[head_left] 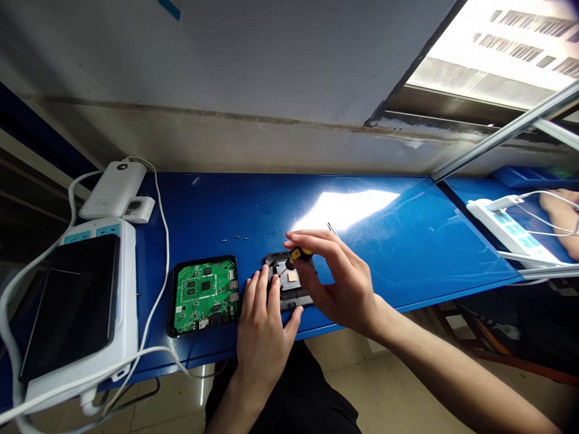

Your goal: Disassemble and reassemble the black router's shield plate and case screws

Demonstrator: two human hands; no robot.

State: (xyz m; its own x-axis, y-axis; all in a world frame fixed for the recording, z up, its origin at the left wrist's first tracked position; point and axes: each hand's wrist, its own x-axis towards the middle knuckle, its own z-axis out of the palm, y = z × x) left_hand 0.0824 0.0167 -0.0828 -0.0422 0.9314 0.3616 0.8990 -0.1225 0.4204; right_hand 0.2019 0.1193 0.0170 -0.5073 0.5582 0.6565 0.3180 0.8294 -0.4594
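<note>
My right hand [337, 274] grips a yellow-and-black screwdriver [296, 256], its shaft slanting down to the left into a black plastic cover [296, 299]. Inside that cover lies a grey metal plate with a small tan square pad [292, 277]. My left hand [265, 319] rests flat on the cover's left side, fingers stretched out, near the screwdriver's tip. Just left of it, a green circuit board [205, 292] sits in a black case half. Several small screws [237, 237] lie on the blue table behind. A thin dark tool [332, 228] shows partly behind my right hand.
On the left, a phone [72, 301] lies on a white power strip [129, 283], beside a white power bank [113, 190]. A white cable [165, 241] runs across the blue table [398, 253]. Beyond a metal frame at right are another power strip [511, 232] and another person's arm [561, 217].
</note>
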